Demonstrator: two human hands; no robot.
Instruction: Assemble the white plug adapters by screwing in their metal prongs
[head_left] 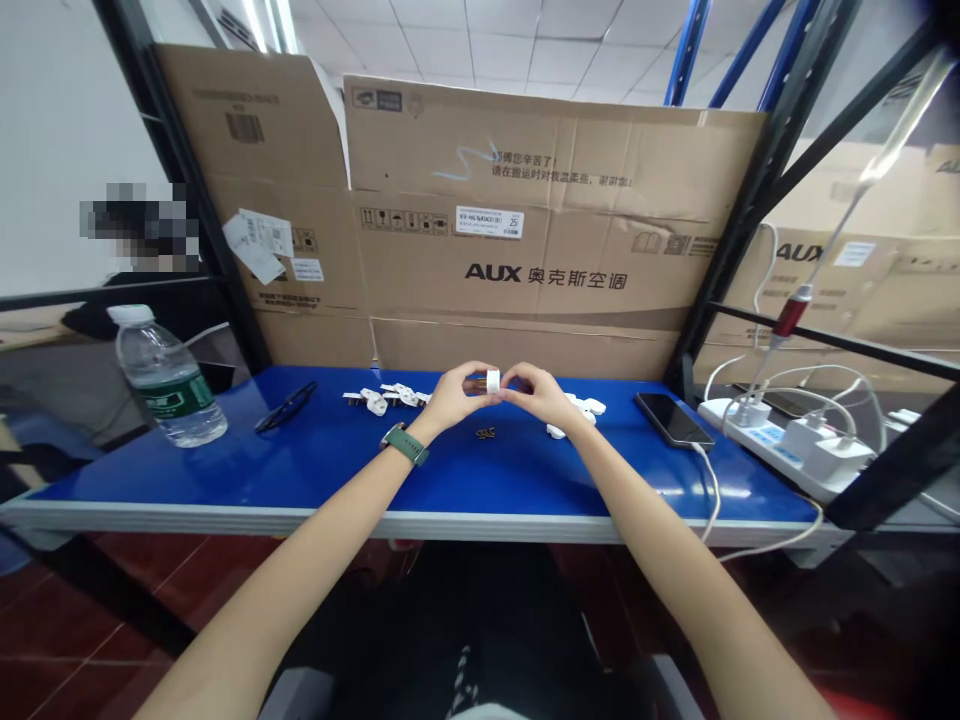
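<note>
At the far left of the blue table (315, 480) we see a water bottle (166, 378) standing upright, well clear of the hands, and to its right a dark pair of glasses (285, 407) lying flat. Next comes a loose scatter of small white plastic parts (386, 397), resting near the back edge, within reach of our left hand (450, 396), whose wrist wears a green watch (405, 443).

That left hand pinches one side of a small white cylindrical piece (493, 381) between its fingertips, and our right hand (538, 390) pinches the other side, so both are closed on the same part. We judge it is raised a little above the table so both sets of fingertips can reach it. It sits between the hands at the centre of the table; its long axis seems to run left to right, from one hand toward the other, though it is too small for us to be sure which end faces where. Just below it a few tiny brass bits (485, 433) lie on the table.

Further right lie more white parts (589, 407), then a dark phone (673, 419) on a white cable, then a power strip (787, 445) with plugs in it
</note>
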